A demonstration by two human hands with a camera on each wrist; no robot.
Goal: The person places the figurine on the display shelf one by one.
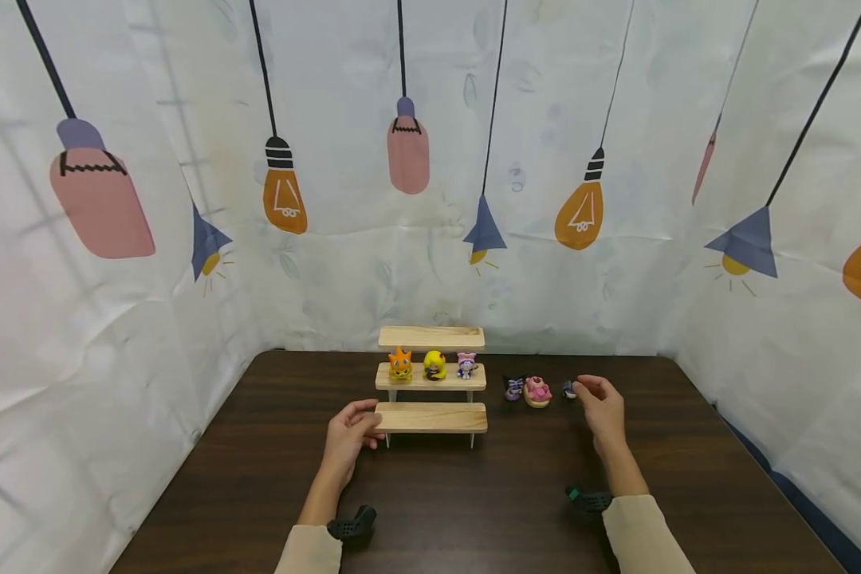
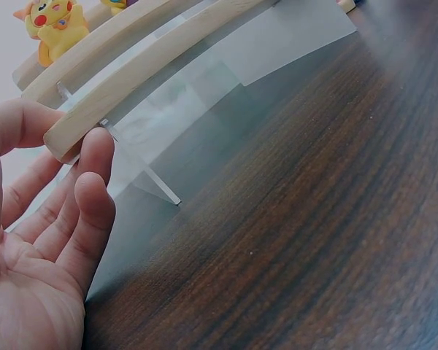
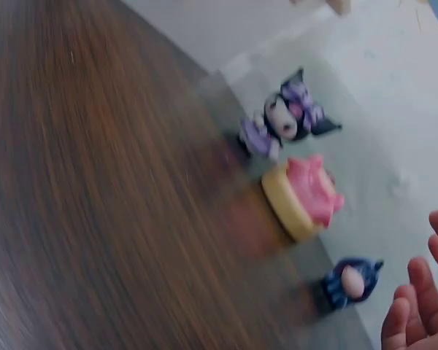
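A three-step wooden display stand (image 1: 430,417) with clear supports stands at the back of the table. My left hand (image 1: 353,434) grips the left end of its lowest step, the fingers (image 2: 96,157) curled about the wood. On the middle step sit an orange-and-yellow figurine (image 1: 400,364), a yellow-haired figurine (image 1: 434,366) and a pink-and-purple figurine (image 1: 466,366). Right of the stand, my right hand (image 1: 603,410) is beside a small dark blue figurine (image 3: 352,282). Its fingers are loosely bent, with a gap between them and the figurine in the right wrist view.
Left of the blue figurine are a pink figurine on a yellow base (image 3: 303,197) and a black-and-purple figurine (image 3: 285,117). The dark wooden table (image 1: 473,510) meets a white curtain (image 1: 344,287) with printed lamps at the back and both sides.
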